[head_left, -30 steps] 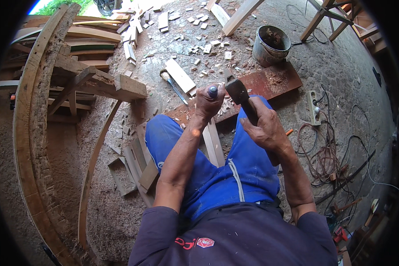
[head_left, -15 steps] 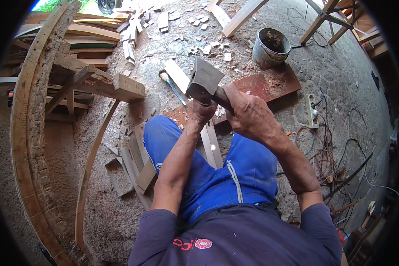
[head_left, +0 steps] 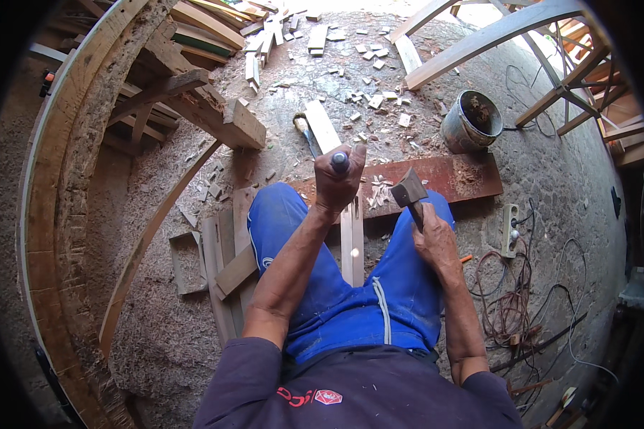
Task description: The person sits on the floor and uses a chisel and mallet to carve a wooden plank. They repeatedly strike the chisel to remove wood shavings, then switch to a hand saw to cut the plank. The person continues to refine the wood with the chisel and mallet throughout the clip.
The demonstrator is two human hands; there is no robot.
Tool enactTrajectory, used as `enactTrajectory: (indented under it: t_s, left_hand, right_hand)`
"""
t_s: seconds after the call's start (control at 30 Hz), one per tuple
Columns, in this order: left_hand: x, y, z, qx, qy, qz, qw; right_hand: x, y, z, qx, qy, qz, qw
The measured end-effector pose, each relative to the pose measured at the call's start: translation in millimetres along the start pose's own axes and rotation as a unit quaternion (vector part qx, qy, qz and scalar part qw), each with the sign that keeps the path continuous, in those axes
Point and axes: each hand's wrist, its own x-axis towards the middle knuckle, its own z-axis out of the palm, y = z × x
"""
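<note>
My left hand (head_left: 334, 184) is closed upright round the handle of a tool, probably a chisel (head_left: 340, 162), whose capped end points up; its blade is hidden. Below it, between my knees, lies a pale wooden piece (head_left: 351, 247) with a slot near its far end. My right hand (head_left: 434, 241) grips a hatchet-like hammer (head_left: 409, 189) near my right knee, its metal head raised beside the left hand, apart from the capped handle. A reddish-brown board (head_left: 472, 171) scattered with shavings runs crosswise beyond my knees. Another blue-bladed chisel (head_left: 306, 132) lies beside a white offcut (head_left: 323, 125).
A large curved timber frame (head_left: 57, 236) stands at left, with stacked strips (head_left: 207, 25) behind. A battered bucket (head_left: 472, 121), wooden frames (head_left: 494, 28), a power strip (head_left: 509, 230) and tangled cables (head_left: 508, 307) are at right. Offcuts (head_left: 379, 61) litter the floor ahead.
Half a second ago the hammer head was over my left hand; it has moved right and down with my right hand. My left hand is slightly higher in view, and the view has shifted.
</note>
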Motion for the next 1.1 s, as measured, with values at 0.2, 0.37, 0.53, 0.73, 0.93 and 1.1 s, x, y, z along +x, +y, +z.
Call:
enactTrajectory:
  t_s: [0.2, 0.37, 0.53, 0.73, 0.93, 1.1]
  left_hand:
    - [64.0, 67.3, -64.6, 0.311, 0.022, 0.189, 0.931]
    - [31.2, 20.0, -146.1, 0.435, 0.004, -0.030, 0.900]
    - [-69.3, -57.7, -261.3, 0.547, -0.022, -0.254, 0.797]
    - [-188.0, -50.5, -286.1, 0.534, -0.130, -0.353, 0.757]
    - [-275.0, -53.4, -282.2, 0.540, -0.235, -0.352, 0.728]
    - [-291.3, -47.8, -270.5, 0.565, -0.209, -0.301, 0.739]
  right_hand:
    - [10.5, 23.5, 4.1, -0.078, -0.048, 0.066, 0.994]
    - [24.5, 22.4, 3.2, -0.162, -0.128, 0.046, 0.977]
    - [26.9, 15.4, 7.0, -0.189, -0.130, 0.014, 0.973]
    - [23.5, 18.9, 11.6, -0.197, -0.129, 0.009, 0.972]
    - [26.2, 20.9, 17.4, -0.211, -0.135, -0.010, 0.968]
    - [26.6, 13.4, 10.4, -0.218, -0.148, 0.006, 0.965]
